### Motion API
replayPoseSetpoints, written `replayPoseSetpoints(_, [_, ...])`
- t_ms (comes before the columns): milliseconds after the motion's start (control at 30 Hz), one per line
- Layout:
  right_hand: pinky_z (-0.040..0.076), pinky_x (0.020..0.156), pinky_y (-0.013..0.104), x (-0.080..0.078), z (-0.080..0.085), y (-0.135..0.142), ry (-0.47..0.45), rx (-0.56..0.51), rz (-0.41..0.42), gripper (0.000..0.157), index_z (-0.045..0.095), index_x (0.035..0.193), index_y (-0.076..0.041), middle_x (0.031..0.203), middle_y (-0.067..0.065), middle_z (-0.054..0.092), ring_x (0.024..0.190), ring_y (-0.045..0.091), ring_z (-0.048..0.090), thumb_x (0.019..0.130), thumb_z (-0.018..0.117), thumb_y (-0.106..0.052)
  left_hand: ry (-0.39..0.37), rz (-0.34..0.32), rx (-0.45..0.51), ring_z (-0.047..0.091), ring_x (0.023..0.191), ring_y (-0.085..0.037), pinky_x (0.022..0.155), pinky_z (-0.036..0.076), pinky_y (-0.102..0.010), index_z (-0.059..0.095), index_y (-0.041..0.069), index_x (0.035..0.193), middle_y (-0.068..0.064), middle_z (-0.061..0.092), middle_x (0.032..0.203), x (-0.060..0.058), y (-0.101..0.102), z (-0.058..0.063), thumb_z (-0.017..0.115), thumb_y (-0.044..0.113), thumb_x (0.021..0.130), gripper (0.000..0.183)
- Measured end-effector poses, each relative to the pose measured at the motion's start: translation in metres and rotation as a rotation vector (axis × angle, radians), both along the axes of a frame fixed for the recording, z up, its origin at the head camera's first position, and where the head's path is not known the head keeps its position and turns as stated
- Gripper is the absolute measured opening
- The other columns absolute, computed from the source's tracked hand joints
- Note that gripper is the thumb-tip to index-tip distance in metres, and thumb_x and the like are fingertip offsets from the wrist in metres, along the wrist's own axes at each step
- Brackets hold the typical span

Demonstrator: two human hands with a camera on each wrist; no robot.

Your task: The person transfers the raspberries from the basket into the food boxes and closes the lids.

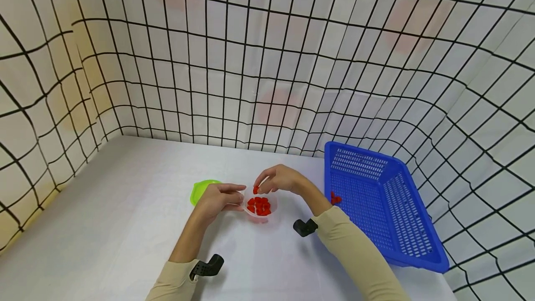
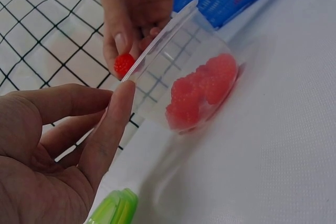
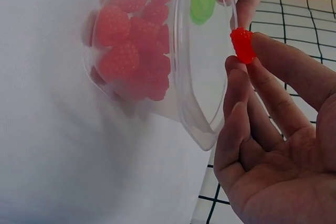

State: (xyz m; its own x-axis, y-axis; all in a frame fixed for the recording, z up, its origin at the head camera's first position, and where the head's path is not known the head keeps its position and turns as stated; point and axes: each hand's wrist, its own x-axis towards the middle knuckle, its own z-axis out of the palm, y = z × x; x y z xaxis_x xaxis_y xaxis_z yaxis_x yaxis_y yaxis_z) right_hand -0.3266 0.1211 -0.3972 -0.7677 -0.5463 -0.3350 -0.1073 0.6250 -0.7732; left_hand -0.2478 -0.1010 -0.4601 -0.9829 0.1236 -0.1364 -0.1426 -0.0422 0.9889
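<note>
A clear plastic tub (image 1: 258, 220) stands on the white table with several red raspberries (image 1: 260, 206) in its bottom. My left hand (image 1: 217, 200) pinches the tub's rim at its left side, thumb and index fingertips right at the edge in the left wrist view. Over the far side of the opening, my right hand (image 1: 285, 179) holds one red raspberry (image 3: 243, 45) between thumb and fingertips, level with the rim. A bright green lid (image 1: 201, 190) lies on the table just beyond my left hand.
To the right stands a blue slotted basket (image 1: 368, 203), with a few red raspberries (image 1: 335, 198) at its near left side, partly behind my right forearm. A black wire grid (image 1: 225, 55) backed by pale sheeting encloses the table at the back and sides.
</note>
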Motion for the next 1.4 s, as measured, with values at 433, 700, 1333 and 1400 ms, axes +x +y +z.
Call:
replayPoseSetpoints(433, [0.051,0.101,0.051,0.0017,-0.0035,-0.0004,0.009,0.011,0.007,0.02,0.079,0.103,-0.017,0.097,-0.002,0.077,0.098,0.017,0.065,0.084,0.076,-0.025,0.002,-0.007,0.004,0.072,0.075,-0.02,0.076,0.065,-0.032,0.068,-0.008,0.124,-0.021,0.073,0.099,-0.0009,0.0005,0.0006,0.065,0.002,0.093,0.032])
replayPoseSetpoints(700, [0.053,0.099,0.051,0.0023,-0.004,-0.0008,-0.008,0.002,0.021,0.021,0.079,0.103,-0.014,0.096,0.0,0.077,0.094,0.018,0.066,0.085,0.077,-0.024,-0.01,-0.016,0.016,0.073,0.075,-0.019,0.077,0.064,-0.031,0.067,-0.009,0.126,-0.021,0.073,0.1,-0.0002,0.0004,0.0014,0.066,0.002,0.094,0.034])
replayPoseSetpoints(1333, [0.051,0.103,0.051,0.0035,-0.0044,-0.0017,-0.015,0.005,0.045,0.025,0.079,0.109,-0.013,0.104,-0.003,0.077,0.099,0.017,0.064,0.087,0.073,-0.024,0.001,-0.031,0.049,0.072,0.072,-0.017,0.076,0.065,-0.032,0.066,-0.01,0.125,-0.02,0.073,0.097,0.001,-0.0005,0.0015,0.066,-0.001,0.093,0.034])
replayPoseSetpoints(1400, [0.051,0.103,0.051,0.0036,-0.0038,-0.0017,-0.014,0.008,0.047,0.026,0.079,0.11,-0.012,0.104,-0.003,0.076,0.099,0.017,0.064,0.087,0.073,-0.024,0.001,-0.029,0.052,0.072,0.072,-0.017,0.077,0.065,-0.032,0.067,-0.01,0.125,-0.021,0.073,0.098,0.0012,-0.0004,0.0016,0.066,-0.001,0.092,0.034])
